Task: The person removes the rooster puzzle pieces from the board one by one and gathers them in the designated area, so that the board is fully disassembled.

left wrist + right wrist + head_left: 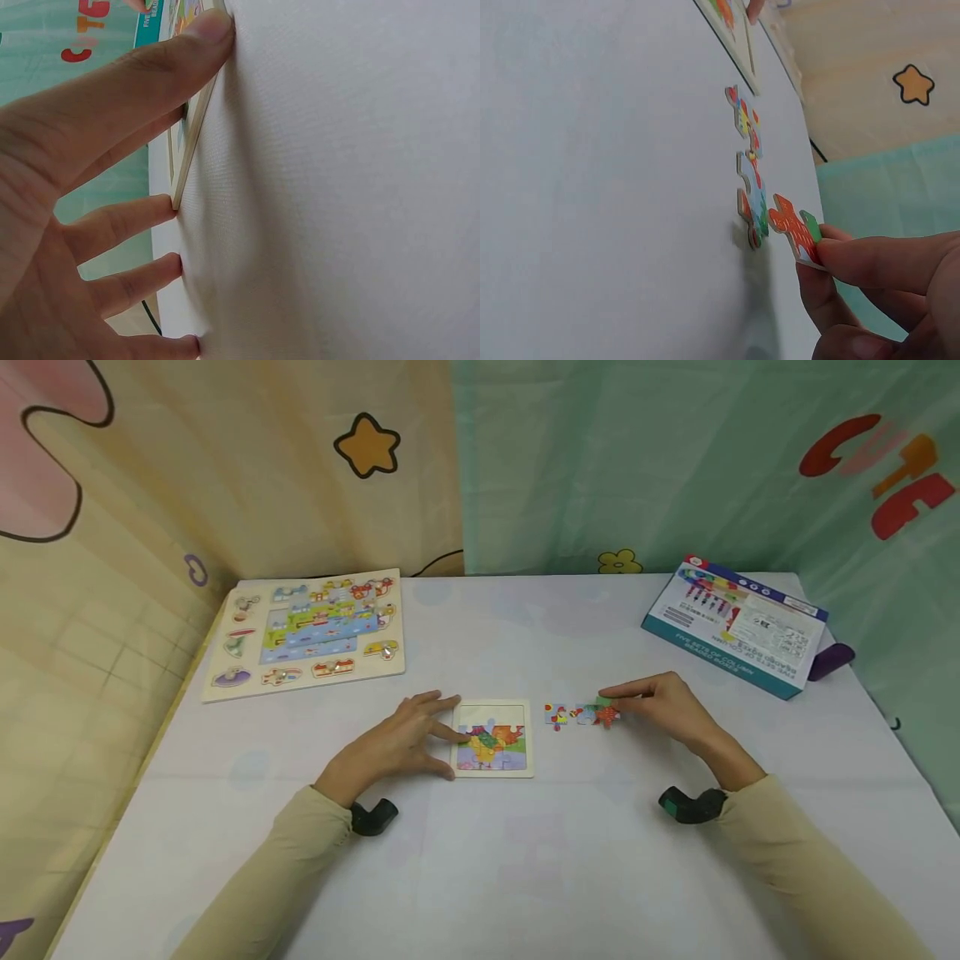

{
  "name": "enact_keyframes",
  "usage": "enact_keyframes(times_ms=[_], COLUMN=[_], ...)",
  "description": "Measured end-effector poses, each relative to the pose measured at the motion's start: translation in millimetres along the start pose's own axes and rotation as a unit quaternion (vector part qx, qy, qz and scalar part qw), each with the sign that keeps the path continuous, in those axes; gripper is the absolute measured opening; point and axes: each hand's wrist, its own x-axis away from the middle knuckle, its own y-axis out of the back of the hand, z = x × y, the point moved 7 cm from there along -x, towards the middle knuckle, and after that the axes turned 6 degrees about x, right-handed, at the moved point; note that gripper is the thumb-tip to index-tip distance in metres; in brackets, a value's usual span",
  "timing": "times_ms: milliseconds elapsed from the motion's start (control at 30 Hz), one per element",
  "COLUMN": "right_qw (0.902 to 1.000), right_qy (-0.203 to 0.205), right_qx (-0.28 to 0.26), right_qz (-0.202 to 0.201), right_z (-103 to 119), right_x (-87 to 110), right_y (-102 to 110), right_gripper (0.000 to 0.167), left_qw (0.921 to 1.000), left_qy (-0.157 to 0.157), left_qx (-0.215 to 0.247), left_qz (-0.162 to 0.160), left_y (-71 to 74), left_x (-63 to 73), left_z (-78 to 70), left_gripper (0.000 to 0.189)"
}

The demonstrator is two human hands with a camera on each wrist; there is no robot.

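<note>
We look down on a table point(480, 877) where part of a small jigsaw tray point(530, 739) is hidden by a person's left hand point(397, 739), and the beige sleeves point(817, 868) run out of the bottom edge. The printed picture inside the tray is too small for us to name, though a plain strip shows along its top. A purple object point(832, 662) is half covered by a cardboard box point(738, 622), whose fine print we cannot read. The tray is a thin, pale, wood-like square; the tablecloth is white with a fine weave, and behind it hangs a curtain point(637, 468) with soft folds. At the back left lies a larger board point(257, 681) with knobbed picture pieces. The left hand's fingers are spread, its thumb on the tray's near left corner. The right hand point(667, 710) pinches a red and green puzzle piece point(793, 227) between thumb and fingers. From the head, that piece seems to overlap a blue piece point(752, 191); the right wrist view shows it raised off the cloth, with a multicoloured piece point(742, 112) nearer the tray. Only the left wrist view shows the outer fingertips touching the cloth.
</note>
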Motion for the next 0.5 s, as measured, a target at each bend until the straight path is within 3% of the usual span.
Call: enact_keyframes(times_ms=[233,500], right_qw=[0.9998,0.9967], right_qy=[-0.016,-0.021], right_qx=[0.013,0.077], right_qz=[0.003,-0.017], right_z=[-11.9,-8.9], right_x=[3.7,2.3], right_y=[4.4,7.0], right_gripper=[0.028,0.023], left_qw=[0.9999,0.9999], left_qy=[-0.008,-0.012], left_qx=[-0.008,-0.005], left_qz=[-0.003,-0.004], left_y=[0.4,-0.1], left_x=[-0.3,-0.3], left_z=[-0.3,-1.2], left_gripper=[0.054,0.054])
